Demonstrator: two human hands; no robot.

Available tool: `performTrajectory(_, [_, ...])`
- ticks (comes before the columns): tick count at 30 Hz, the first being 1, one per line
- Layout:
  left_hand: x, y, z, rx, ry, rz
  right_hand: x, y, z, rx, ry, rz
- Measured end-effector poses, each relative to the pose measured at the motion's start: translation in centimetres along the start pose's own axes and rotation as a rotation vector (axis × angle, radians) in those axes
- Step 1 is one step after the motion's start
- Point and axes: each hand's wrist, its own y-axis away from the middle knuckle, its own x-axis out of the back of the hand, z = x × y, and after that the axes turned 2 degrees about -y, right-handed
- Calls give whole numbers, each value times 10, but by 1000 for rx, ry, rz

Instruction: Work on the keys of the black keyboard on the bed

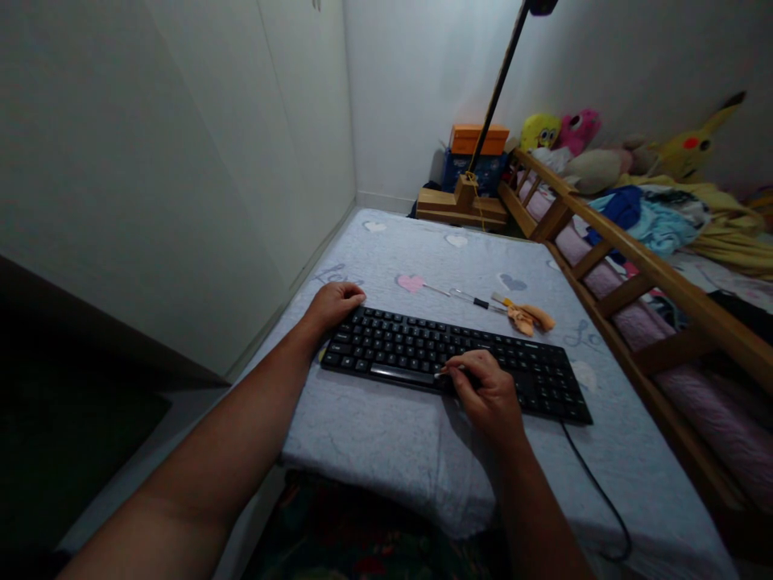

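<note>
A black keyboard (411,342) lies slightly angled on a table with a pale blue patterned cloth. At its upper left corner, my left hand (338,304) is closed, thumb and fingers pressed together against the keyboard's edge. My right hand (483,387) is pinched around a small, thin swab-like item (444,371), whose pale tip touches the keys near the right end of the space bar. Beyond the keyboard lie a thin stick (436,289), a wire tool with a black grip (481,303), a yellow-handled brush (500,299) and a crumpled orange-tan cloth (531,318).
The keyboard's black cable (595,482) runs down the cloth at the right. A wooden bed rail (640,266) borders the table's right side, with plush toys behind. A white cabinet (181,161) stands left. A wooden stand (462,203) with a pole is behind the table.
</note>
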Motion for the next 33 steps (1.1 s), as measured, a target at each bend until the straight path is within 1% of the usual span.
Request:
performTrajectory(7, [-1, -2, -2, 5, -7, 1, 4, 1, 0, -2, 25, 43])
performTrajectory(14, [-1, -2, -3, -3, -13, 2, 4, 2, 0, 6, 51, 58])
performTrajectory(28, [1, -1, 1, -4, -3, -7, 0, 2, 0, 46, 31, -15])
performTrajectory(33, [0, -2, -2, -2, -20, -13, 2, 4, 3, 41, 63, 24])
